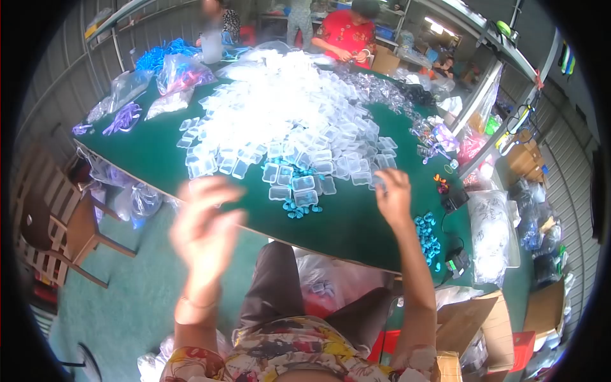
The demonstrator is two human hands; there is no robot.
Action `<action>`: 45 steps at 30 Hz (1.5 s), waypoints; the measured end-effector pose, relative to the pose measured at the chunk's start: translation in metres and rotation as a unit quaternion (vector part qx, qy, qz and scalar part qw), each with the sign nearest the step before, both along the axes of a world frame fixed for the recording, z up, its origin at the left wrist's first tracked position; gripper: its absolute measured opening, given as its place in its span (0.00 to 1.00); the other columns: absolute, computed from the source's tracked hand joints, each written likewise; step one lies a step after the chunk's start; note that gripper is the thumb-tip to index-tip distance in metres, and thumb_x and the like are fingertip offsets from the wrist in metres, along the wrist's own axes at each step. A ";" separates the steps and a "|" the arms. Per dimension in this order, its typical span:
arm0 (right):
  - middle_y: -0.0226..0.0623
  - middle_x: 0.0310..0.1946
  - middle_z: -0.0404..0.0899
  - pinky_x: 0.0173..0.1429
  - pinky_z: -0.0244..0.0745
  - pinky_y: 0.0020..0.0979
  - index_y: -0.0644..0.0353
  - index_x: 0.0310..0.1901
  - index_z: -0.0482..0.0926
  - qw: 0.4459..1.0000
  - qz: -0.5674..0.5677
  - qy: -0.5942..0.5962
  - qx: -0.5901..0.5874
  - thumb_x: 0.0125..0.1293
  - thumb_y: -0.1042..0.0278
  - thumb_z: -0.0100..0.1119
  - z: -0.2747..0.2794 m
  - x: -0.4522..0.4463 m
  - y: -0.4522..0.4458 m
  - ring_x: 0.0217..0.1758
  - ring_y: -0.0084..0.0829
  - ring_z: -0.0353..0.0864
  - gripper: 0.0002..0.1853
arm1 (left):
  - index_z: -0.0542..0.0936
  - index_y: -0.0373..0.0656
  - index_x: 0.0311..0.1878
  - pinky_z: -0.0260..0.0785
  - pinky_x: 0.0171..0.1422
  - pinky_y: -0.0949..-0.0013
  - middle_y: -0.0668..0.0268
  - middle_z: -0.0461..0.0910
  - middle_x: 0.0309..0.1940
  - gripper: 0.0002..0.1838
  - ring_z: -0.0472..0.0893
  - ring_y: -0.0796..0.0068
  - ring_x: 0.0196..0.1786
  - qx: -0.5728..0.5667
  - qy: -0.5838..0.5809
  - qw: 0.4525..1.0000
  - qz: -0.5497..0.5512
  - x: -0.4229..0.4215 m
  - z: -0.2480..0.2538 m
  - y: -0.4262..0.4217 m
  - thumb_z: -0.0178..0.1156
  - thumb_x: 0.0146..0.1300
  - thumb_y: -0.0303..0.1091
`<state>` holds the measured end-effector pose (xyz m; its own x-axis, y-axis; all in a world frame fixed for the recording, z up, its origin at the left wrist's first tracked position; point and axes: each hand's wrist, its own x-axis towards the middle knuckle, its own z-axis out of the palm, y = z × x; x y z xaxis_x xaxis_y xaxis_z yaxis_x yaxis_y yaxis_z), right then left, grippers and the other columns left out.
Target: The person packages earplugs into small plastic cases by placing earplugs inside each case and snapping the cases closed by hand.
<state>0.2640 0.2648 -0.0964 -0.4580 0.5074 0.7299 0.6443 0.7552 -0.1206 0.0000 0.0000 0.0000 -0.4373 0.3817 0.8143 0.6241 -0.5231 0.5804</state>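
My left hand (207, 223) is raised over the table's near edge, left of the pile, and is smeared by motion; I cannot make out its fingers. At the right edge of the pile, my right hand (394, 196) has its fingers closed on a small clear plastic box (380, 183), partly hidden by them. Between the hands lies a big heap of clear plastic boxes (293, 121). Small teal-blue pieces (296, 209) lie at its front, partly under several boxes. Another group of teal-blue pieces (428, 240) lies right of my right forearm.
The green table (159, 153) carries bags and purple straps (124, 118) at the left. A black device (456, 262) and a filled plastic bag (490, 235) are at the right. Across the table works a person in red (347, 32). A wooden chair (83, 223) stands left.
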 end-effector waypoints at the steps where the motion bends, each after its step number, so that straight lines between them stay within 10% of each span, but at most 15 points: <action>1: 0.34 0.51 0.76 0.56 0.66 0.45 0.54 0.48 0.81 0.999 -0.030 -0.034 -0.002 0.51 0.74 0.67 -0.022 -0.004 0.007 0.57 0.40 0.72 0.19 | 0.84 0.42 0.40 0.73 0.50 0.67 0.65 0.81 0.39 0.08 0.79 0.70 0.44 -0.113 0.091 0.989 -0.029 -0.001 -0.023 0.023 0.66 0.56 0.25; 9: 0.29 0.47 0.76 0.58 0.62 0.47 0.52 0.40 0.82 0.994 -0.044 -0.068 0.072 0.53 0.71 0.65 -0.079 -0.017 0.045 0.55 0.37 0.73 0.11 | 0.83 0.48 0.36 0.67 0.47 0.59 0.68 0.80 0.37 0.10 0.79 0.63 0.43 -0.304 0.229 0.924 0.038 0.032 -0.159 0.110 0.69 0.49 0.33; 19: 0.30 0.38 0.77 0.56 0.61 0.44 0.52 0.35 0.80 0.996 -0.046 -0.067 0.045 0.54 0.69 0.65 -0.048 0.021 -0.037 0.48 0.35 0.75 0.06 | 0.83 0.50 0.34 0.62 0.43 0.59 0.70 0.76 0.33 0.05 0.77 0.67 0.39 -0.303 0.379 0.864 0.132 0.055 -0.179 0.150 0.62 0.53 0.34; 35: 0.31 0.39 0.78 0.54 0.62 0.45 0.52 0.38 0.81 0.997 -0.007 -0.044 -0.061 0.53 0.71 0.63 -0.061 0.049 -0.106 0.47 0.35 0.76 0.09 | 0.84 0.46 0.35 0.71 0.42 0.58 0.64 0.78 0.31 0.07 0.80 0.60 0.37 -0.269 0.331 0.896 -0.119 0.086 -0.156 0.130 0.62 0.51 0.27; 39: 0.34 0.36 0.81 0.48 0.63 0.43 0.54 0.38 0.83 0.987 -0.159 0.028 -0.005 0.57 0.73 0.59 -0.052 0.105 -0.045 0.43 0.38 0.79 0.08 | 0.83 0.45 0.36 0.71 0.43 0.56 0.62 0.79 0.33 0.06 0.80 0.58 0.39 -0.287 0.280 0.912 -0.089 0.096 -0.168 0.130 0.64 0.53 0.28; 45: 0.24 0.41 0.81 0.59 0.62 0.49 0.42 0.40 0.85 0.916 -0.311 -0.215 -0.133 0.52 0.71 0.63 -0.057 0.144 0.019 0.51 0.35 0.78 0.13 | 0.83 0.45 0.35 0.73 0.42 0.57 0.61 0.81 0.32 0.07 0.81 0.56 0.38 -0.301 0.183 0.933 -0.079 0.110 -0.179 0.136 0.64 0.51 0.27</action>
<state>0.4076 0.2843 -0.1535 -0.2359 0.9017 0.3622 0.9713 0.2069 0.1175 0.1100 0.1365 -0.1789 -0.0725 0.8535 0.5160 0.7806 -0.2735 0.5620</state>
